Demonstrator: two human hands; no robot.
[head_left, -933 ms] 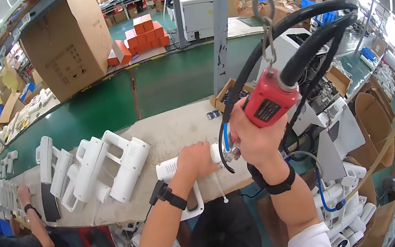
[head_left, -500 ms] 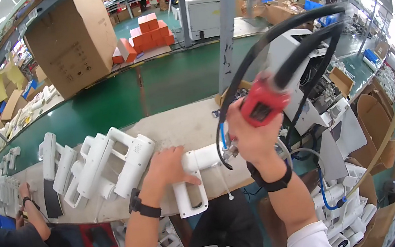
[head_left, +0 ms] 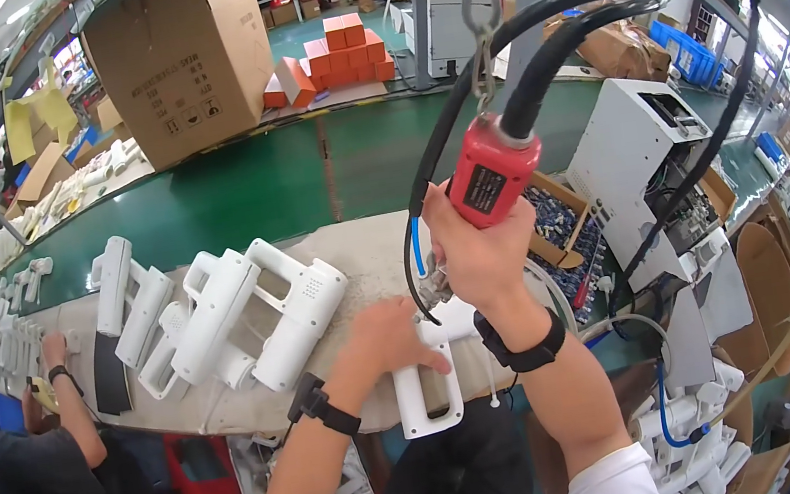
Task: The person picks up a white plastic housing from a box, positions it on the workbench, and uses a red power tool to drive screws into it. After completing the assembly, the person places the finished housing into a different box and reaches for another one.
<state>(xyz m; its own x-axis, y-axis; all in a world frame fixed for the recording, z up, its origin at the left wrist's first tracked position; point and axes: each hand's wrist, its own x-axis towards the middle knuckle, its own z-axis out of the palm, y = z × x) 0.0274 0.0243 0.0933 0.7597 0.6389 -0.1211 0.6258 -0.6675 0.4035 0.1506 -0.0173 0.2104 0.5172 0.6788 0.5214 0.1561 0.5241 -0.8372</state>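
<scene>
My right hand [head_left: 486, 259] is wrapped round a red-topped power screwdriver [head_left: 504, 163], which hangs from a chain and has a thick black cable. Its silver lower end [head_left: 435, 287] is over the joint of a white plastic housing with a loop handle [head_left: 415, 408]; I cannot tell whether it touches. My left hand [head_left: 386, 339] grips that housing, thumb across the handle and fingers over the far side. Part of the housing is hidden under my right hand. To the left, several similar white housings [head_left: 301, 329] lie together on the beige worktop.
A box of small dark parts [head_left: 558, 224] sits right of the screwdriver, beside a white machine cabinet [head_left: 627, 138]. Beyond the worktop runs a green conveyor [head_left: 255, 181] with a large cardboard box [head_left: 180, 85] behind it. A co-worker's arm [head_left: 76, 418] is at the left.
The view has turned, so the scene appears further right. Relative to the housing, my right hand has moved the screwdriver left, over the joint. My left hand still grips the housing.
</scene>
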